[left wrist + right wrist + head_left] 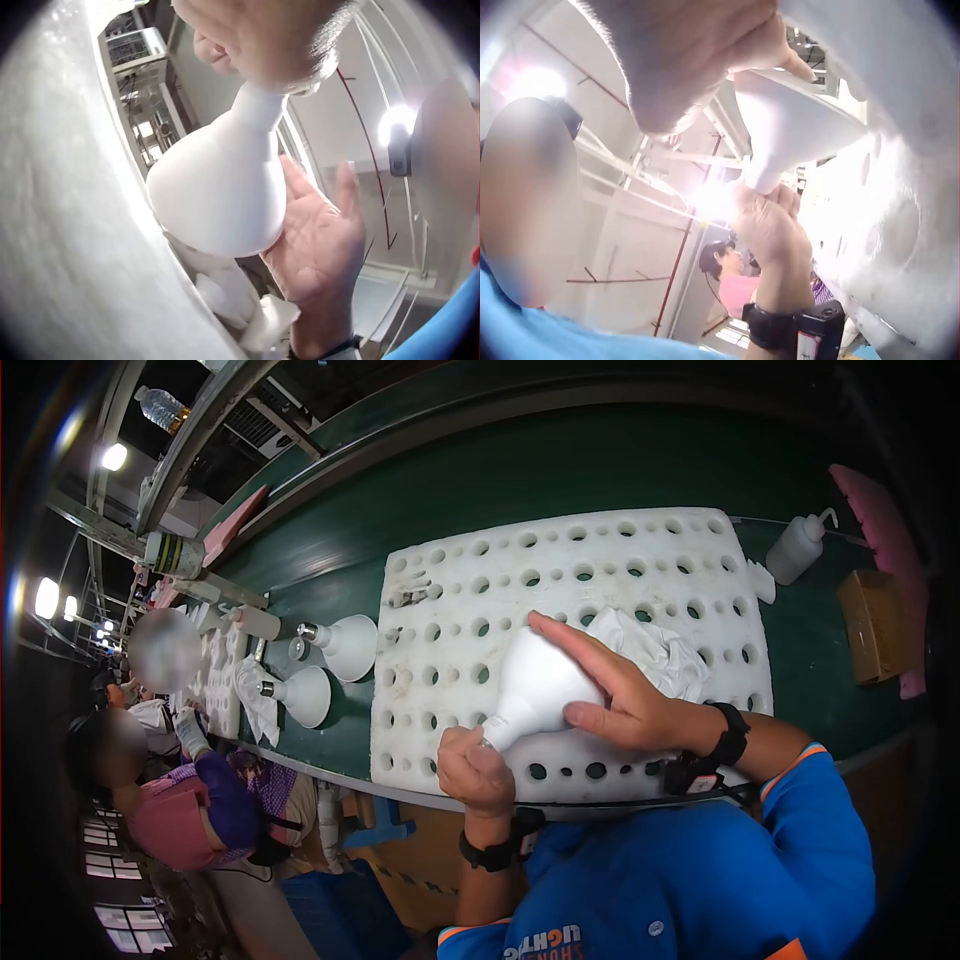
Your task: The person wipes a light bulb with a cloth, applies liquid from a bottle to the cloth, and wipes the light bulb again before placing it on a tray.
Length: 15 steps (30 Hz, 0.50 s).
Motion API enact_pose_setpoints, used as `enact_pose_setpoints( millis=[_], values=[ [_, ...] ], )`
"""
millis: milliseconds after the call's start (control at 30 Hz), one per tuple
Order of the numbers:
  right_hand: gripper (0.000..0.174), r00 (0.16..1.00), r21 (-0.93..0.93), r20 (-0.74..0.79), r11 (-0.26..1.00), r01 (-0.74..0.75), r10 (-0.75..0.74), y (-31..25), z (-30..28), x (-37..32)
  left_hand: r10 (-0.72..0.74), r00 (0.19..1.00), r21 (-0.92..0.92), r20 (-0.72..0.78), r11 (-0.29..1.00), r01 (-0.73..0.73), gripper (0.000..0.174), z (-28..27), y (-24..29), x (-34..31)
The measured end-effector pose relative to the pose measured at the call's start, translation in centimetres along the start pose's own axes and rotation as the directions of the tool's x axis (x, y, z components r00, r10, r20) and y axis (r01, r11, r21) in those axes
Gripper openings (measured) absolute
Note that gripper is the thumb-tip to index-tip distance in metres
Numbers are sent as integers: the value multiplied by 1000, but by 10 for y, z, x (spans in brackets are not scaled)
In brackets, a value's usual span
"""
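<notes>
A white, flared light bulb point(545, 685) is held tilted over the white foam board point(460, 560), its narrow end toward my body. My left hand point(478, 772) grips that narrow end with curled fingers, covering most of the metal base. Against the wide end lies my right hand point(625, 700), fingers straight and thumb apart; its spread palm point(319, 240) shows beside the bulb point(221, 180) in the left wrist view. Just behind the right hand, a crumpled white cloth point(655, 650) rests on the board.
Two similar bulbs point(352, 648) point(306, 696) lie left of the board on the green bench point(345, 750). A squeeze bottle point(797, 548) and a cardboard box point(872, 625) stand at right, near a pink foam sheet point(880, 520). Another person point(180, 810) works further left.
</notes>
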State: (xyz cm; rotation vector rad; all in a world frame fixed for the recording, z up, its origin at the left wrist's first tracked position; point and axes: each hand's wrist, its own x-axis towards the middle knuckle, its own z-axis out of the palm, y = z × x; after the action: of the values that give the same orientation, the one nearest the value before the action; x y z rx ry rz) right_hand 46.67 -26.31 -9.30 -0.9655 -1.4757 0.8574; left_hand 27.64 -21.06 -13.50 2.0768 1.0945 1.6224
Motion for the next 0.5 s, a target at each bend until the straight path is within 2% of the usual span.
enact_pose_setpoints(
  millis=[33, 133, 233, 267, 333, 400, 467, 500],
  values=[
    [71, 997, 191, -21, 979, -67, 72, 3, 1, 1, 13, 1000, 39, 21, 999, -14, 21, -1, 0, 0],
    [60, 990, 297, -63, 949, -102, 126, 2, 6, 3, -46, 999, 61, 11, 997, 45, 19, -2, 0, -1],
    [49, 971, 378, -54, 905, -196, 233, 10, -2, 9, 12, 998, 77, -55, 997, -8, 20, 3, 16, 4],
    [45, 961, 400, -46, 887, -232, 272, 14, -5, 10, -79, 996, 20, -30, 997, 79, 20, 5, 27, 9],
    [39, 964, 313, -115, 930, -195, 240, 23, -7, 9, -250, 968, -94, 33, 963, 252, 20, 7, 46, 18],
    [37, 965, 167, -168, 971, -171, 199, 23, -10, 9, -427, 891, -276, 156, 847, 454, 22, 7, 45, 20],
    [37, 969, -32, -198, 987, -156, 146, 19, -10, 10, -561, 774, -441, 292, 640, 630, 23, 5, 45, 26],
    [38, 991, -218, -119, 972, -83, 58, 15, -11, 12, -608, 707, -516, 361, 501, 695, 22, 6, 46, 32]
  ],
)
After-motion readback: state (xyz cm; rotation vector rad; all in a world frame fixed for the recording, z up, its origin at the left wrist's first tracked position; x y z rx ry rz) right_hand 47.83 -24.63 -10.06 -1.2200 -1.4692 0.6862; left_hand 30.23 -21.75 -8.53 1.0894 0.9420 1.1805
